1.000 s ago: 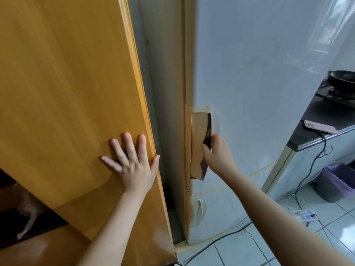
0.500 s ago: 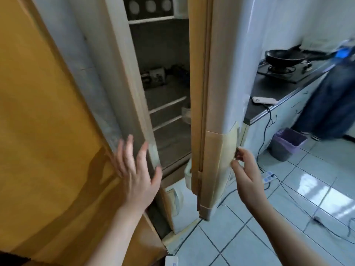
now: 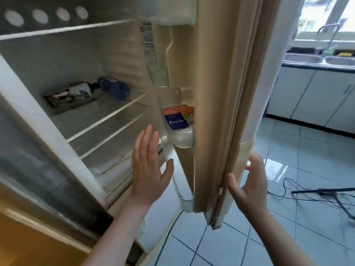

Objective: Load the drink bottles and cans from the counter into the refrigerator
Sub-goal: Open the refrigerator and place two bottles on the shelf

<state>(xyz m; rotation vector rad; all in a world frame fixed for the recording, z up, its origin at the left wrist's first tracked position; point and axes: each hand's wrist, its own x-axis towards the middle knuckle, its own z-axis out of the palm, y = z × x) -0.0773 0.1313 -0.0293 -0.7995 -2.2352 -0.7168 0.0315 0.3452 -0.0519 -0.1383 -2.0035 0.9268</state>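
Note:
The refrigerator stands open, its door (image 3: 221, 112) swung out edge-on in the middle of the view. On a wire shelf (image 3: 107, 118) inside lie a white-and-black bottle (image 3: 76, 93) and a blue can (image 3: 114, 88) on their sides. A door bin (image 3: 181, 139) holds small blue and orange packets (image 3: 177, 118). My left hand (image 3: 149, 169) is open, fingers spread, in front of the shelves and touching nothing. My right hand (image 3: 247, 187) is open at the door's lower outer edge, its thumb close to the edge.
A wooden door or panel (image 3: 23, 242) fills the lower left. A counter with a steel sink (image 3: 315, 59) and white cabinets runs along the back right under a window. Black cables (image 3: 311, 194) trail over the tiled floor at the right.
The refrigerator door has swung from shut to wide open. My right hand let go of the handle and opened beside the door edge. My left hand left the wooden panel and moved toward the shelves.

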